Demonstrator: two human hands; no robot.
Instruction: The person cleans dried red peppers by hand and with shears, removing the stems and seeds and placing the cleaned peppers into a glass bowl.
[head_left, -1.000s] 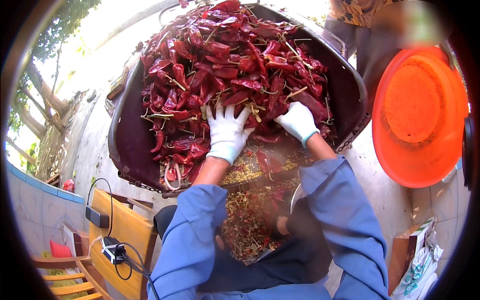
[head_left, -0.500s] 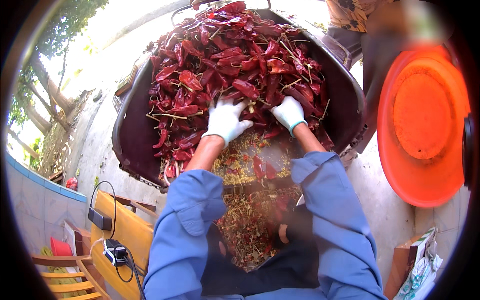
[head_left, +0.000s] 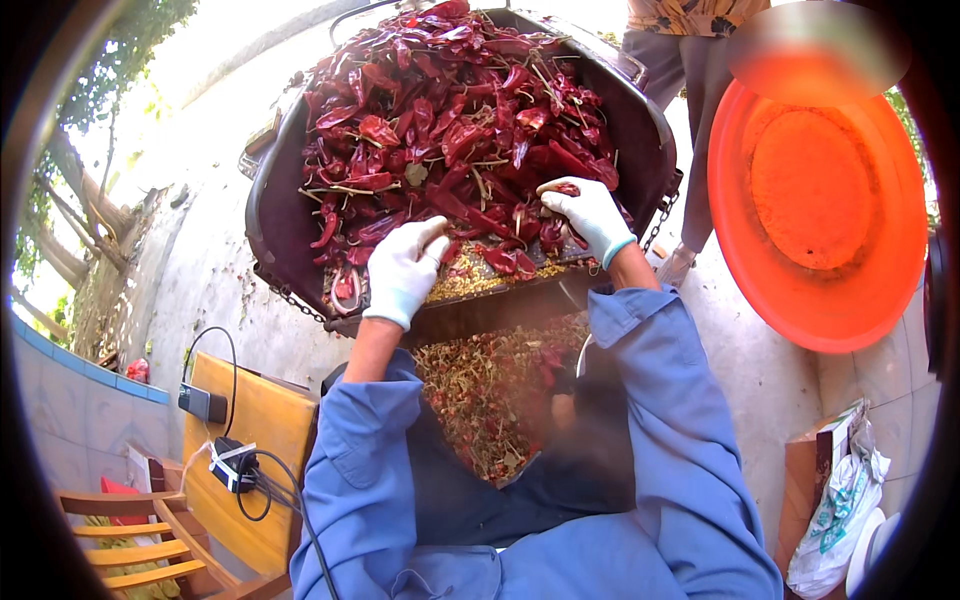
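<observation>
A large heap of dried red chillies (head_left: 440,120) fills a dark purple-brown tub (head_left: 277,215) in front of me. My left hand (head_left: 400,268), in a white glove, hovers at the heap's near left side. Its fingers are curled, and a gap shows between thumb and fingertips with nothing in it. At the near right, my gloved right hand (head_left: 592,215) closes thumb and fingers round a dried red chilli (head_left: 568,189), mostly hidden by the glove. Yellow seeds (head_left: 462,277) and a few loose chillies lie between the hands along the tub's near edge.
Stems and scraps (head_left: 490,410) are piled between my knees. A person in grey trousers (head_left: 705,120) stands at the back right, beside a big orange basin (head_left: 815,190). At left are a yellow board (head_left: 245,400) with black adapters and cables, and a wooden chair (head_left: 130,540).
Both hands have come out of the heap. The left moved left and nearer me; the right drew back with a chilli. Some chillies slid toward the near edge, and the view shifted.
</observation>
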